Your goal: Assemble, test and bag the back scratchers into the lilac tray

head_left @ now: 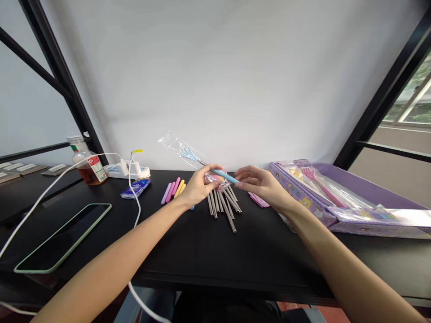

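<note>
My left hand (pixel 200 185) grips a slim blue handle (pixel 225 176) inside crinkled pink-and-clear wrapping (pixel 213 178). The fingertips of my right hand (pixel 257 184) pinch the handle's far end. A thin metal rod runs up from the handle to a pale blue tip (pixel 187 154) in a clear plastic sleeve (pixel 175 147). Below my hands, several metal tubes (pixel 222 206) lie fanned on the black table (pixel 202 255). Several pastel pink, lilac and yellow sticks (pixel 173 189) lie left of my left hand. A pink packet (pixel 258 199) lies beside my right hand.
A lilac tray (pixel 367 186) holds wrapped toys at the right. At the left are a black-screened phone (pixel 62 237), a bottle of amber liquid (pixel 87 168), a power strip (pixel 126 170), a blue packet (pixel 135 188) and a white cable (pixel 134 193). Black frame bars (pixel 63 85) rise behind.
</note>
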A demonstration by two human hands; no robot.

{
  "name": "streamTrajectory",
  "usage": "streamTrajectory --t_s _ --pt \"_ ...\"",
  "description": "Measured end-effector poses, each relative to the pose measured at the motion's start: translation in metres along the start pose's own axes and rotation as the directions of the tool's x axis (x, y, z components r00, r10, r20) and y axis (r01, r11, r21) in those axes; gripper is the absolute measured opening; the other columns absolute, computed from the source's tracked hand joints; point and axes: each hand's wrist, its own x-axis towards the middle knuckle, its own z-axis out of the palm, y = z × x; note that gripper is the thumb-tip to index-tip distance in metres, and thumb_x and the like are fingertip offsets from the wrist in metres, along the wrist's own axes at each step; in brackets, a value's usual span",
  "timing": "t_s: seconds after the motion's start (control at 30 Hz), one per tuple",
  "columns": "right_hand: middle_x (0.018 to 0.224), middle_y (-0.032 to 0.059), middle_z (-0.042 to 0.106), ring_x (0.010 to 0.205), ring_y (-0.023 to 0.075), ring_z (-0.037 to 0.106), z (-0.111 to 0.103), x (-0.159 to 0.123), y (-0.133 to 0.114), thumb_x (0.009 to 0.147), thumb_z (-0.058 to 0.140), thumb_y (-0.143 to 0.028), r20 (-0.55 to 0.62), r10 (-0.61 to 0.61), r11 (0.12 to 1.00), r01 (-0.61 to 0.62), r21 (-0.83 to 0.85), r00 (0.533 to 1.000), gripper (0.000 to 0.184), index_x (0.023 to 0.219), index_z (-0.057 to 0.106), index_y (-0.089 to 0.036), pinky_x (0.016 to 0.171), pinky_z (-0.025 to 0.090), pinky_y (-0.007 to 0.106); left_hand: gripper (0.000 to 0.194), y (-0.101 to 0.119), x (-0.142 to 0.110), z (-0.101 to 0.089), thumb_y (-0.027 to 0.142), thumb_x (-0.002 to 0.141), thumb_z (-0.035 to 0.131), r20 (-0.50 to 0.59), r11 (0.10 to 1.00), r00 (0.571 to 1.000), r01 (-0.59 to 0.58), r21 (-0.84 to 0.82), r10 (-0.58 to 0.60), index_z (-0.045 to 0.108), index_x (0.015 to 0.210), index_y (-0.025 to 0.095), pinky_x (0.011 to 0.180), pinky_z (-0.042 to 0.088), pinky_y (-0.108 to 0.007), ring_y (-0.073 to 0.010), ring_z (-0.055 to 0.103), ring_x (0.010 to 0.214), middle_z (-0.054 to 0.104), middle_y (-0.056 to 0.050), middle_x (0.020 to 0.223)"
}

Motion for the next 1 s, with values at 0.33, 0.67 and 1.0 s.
streamTrajectory --t_s 0.33,0.67,1.0 --pt "0.074 0.0050 0.073 0.071 0.0224 0.071 0.000 -0.002 0.013 0.074 0.080 -0.048 0.003 -0.093 0.981 0.092 -0.173 0.996 0.031 0.084 0.071 -0.020 0.070 0.057 0.036 0.038 0.001 0.000 -0.009 0.017 0.082 0.071 0.144 0.999 0.989 0.039 -0.028 -0.034 0.063 0.119 0.019 0.078 0.059 -0.030 -0.0161 0.070 0.086 0.066 -0.010 0.119" --pt "0.068 -0.0001 0.062 0.058 0.0135 0.057 0.009 -0.003 0.013 0.082 0.073 -0.043 0.012 -0.306 0.847 0.278 -0.454 0.952 0.027 0.080 0.056 -0.022 0.058 0.048 0.028 0.035 0.012 -0.011 0.006 0.030 0.086 0.071 0.311 0.997 0.950 0.013 0.079 -0.037 0.062 0.119 0.023 0.073 0.059 -0.030 -0.0148 0.069 0.077 0.061 -0.009 0.127" --pt "0.062 -0.0023 0.059 0.053 0.0109 0.054 0.018 -0.002 0.014 0.080 0.074 -0.034 0.035 -0.244 0.927 0.244 -0.283 0.969 0.025 0.073 0.055 -0.020 0.054 0.045 0.026 0.044 0.004 -0.004 -0.001 0.045 0.091 0.066 0.029 0.998 0.999 0.039 0.045 -0.041 0.051 0.127 0.024 0.083 0.056 -0.035 -0.0177 0.069 0.085 0.066 -0.003 0.093"
